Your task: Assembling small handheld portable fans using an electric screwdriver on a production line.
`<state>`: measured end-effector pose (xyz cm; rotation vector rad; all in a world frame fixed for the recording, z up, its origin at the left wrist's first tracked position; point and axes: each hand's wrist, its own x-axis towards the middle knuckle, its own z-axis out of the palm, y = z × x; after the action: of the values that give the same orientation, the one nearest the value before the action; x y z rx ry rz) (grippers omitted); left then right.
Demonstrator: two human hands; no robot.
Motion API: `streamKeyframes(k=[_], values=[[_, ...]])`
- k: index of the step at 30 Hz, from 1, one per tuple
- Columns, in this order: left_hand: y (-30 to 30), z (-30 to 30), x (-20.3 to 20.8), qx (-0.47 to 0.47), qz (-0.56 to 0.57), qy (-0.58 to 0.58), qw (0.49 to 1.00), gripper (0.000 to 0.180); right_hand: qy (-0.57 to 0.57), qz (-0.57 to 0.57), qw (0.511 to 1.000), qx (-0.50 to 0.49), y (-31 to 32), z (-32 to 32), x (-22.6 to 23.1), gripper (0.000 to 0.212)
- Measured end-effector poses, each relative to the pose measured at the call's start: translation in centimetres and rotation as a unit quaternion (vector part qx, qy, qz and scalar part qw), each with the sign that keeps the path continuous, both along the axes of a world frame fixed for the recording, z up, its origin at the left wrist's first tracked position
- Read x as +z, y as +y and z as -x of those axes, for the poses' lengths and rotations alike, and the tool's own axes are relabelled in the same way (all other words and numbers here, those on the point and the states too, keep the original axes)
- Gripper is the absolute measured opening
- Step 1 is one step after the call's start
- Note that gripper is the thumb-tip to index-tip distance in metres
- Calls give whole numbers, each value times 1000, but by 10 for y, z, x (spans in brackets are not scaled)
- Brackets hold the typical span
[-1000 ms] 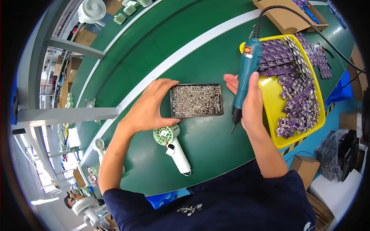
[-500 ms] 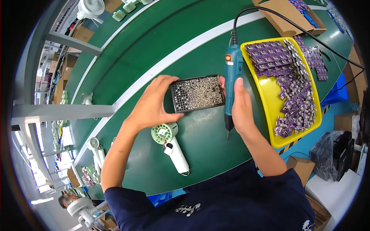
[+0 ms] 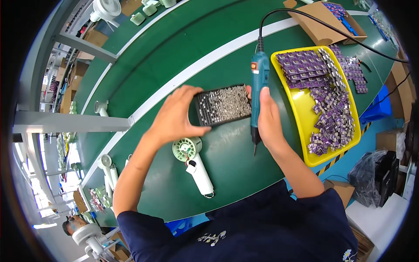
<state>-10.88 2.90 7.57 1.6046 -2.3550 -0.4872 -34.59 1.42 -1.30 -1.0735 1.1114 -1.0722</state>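
A black tray [image 3: 201,109] full of small silvery screws [image 3: 229,101] is held above the green bench, tilted slightly. My left hand [image 3: 176,114] grips its left end, thumb along the near edge and fingers at the far corner. My right hand [image 3: 269,120] holds a teal electric screwdriver [image 3: 260,78] upright, its bit pointing down toward me. Fingertips of that hand show at the tray's right end, partly hidden behind the screwdriver. Just below the tray lies a white handheld fan [image 3: 201,177], its round green head open, with wires showing near the neck.
On the right stands a yellow tray [image 3: 300,126] of purple circuit boards [image 3: 334,118]. Behind it is an open cardboard box [image 3: 312,24]. The screwdriver's black cable [image 3: 314,19] arches over to the right. A grey metal post [image 3: 74,125] and more fans [image 3: 105,163] are at the left.
The tray has tipped a little and its screws look more spread over the left-hand holes. The screwdriver and my right hand have shifted slightly left.
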Motion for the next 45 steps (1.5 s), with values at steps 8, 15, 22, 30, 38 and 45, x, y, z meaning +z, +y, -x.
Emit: streamKeyframes(k=[8,15,22,30,38,45], values=[[6,10,13,4,17,-2,1000,79,-14,-3,1000,4,18,5,-4,65],[18,16,14,-11,7,30,999,77,-19,-16,1000,11,24,4,-8,65],[15,10,0,7,5,-10,1000,81,11,-2,1000,24,9,2,-10,67],[26,30,-19,51,-59,-92,993,87,43,30,998,44,-4,-4,-3,68],[30,36,-27,70,-81,-139,985,77,114,94,986,78,-2,1,1,65],[32,36,-29,82,-108,-139,981,80,146,165,969,110,11,-2,15,59]])
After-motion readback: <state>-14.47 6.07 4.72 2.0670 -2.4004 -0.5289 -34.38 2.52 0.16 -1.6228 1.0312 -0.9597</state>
